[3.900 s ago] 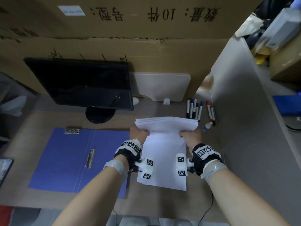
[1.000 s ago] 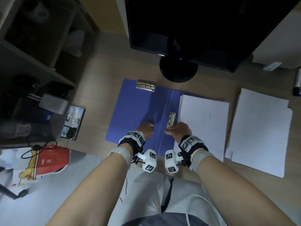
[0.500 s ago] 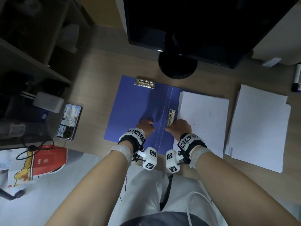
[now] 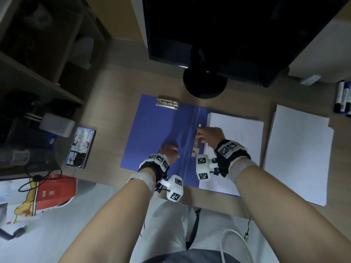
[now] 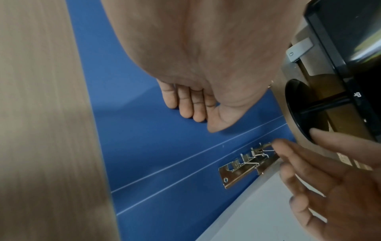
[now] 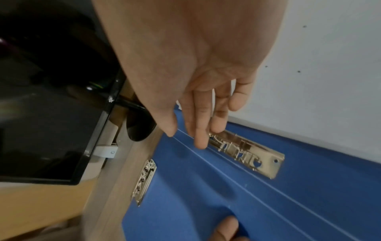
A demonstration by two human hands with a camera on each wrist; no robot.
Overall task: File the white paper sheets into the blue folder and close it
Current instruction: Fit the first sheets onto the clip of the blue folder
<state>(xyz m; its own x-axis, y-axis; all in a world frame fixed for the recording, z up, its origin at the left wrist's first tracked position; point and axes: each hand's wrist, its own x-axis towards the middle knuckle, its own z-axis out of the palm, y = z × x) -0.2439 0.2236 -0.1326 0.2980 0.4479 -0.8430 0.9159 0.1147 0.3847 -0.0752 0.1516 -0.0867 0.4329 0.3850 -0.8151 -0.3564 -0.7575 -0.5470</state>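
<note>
Moved up along the spring clip (image 4: 196,147) since half a second back: right hand (image 4: 210,136), fingers loose and straight, tips touching the metal, gripping nothing. Going left to right from there: left hand (image 4: 169,150) pressing flat on the blue folder (image 4: 157,130), also gripping nothing. Folder lying open on the desk below the monitor stand (image 4: 205,85), gold top clamp (image 4: 167,103) at its far edge. White paper sheets (image 4: 237,133) tucked on the right half beside the clip. Spare paper stack (image 4: 298,152) further right.
</note>
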